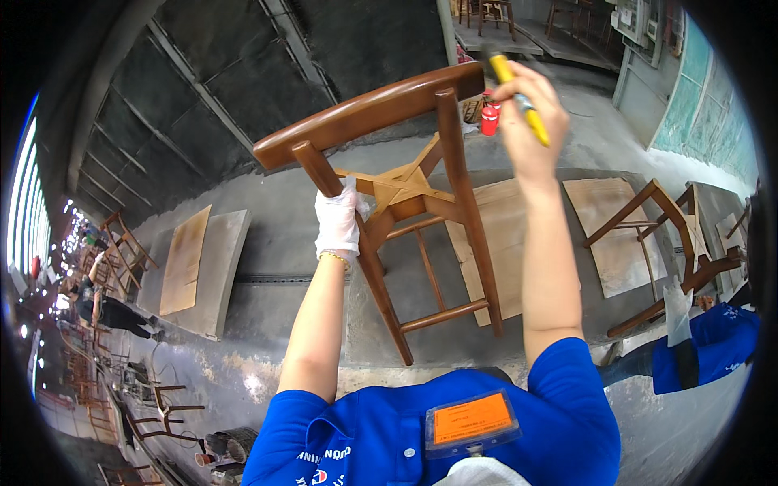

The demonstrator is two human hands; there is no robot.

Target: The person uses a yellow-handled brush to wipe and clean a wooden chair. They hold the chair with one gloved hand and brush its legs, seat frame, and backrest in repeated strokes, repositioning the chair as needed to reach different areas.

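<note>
A brown wooden chair (381, 113) is held up in front of me, its curved backrest on top and its legs pointing down toward me. My left hand (338, 220), in a white glove, grips the chair's left rear leg just below the backrest. My right hand (528, 113), bare, is closed around a yellow-handled tool (527, 105) held beside the right end of the backrest. The tool's working tip is hidden behind the backrest end.
Grey concrete slabs with plywood boards (185, 259) lie on the floor below. Another wooden chair (664, 243) lies tipped at the right, beside a person in a blue shirt (713, 340). A red can (490, 117) stands behind the backrest. More chairs (121, 251) and people are at far left.
</note>
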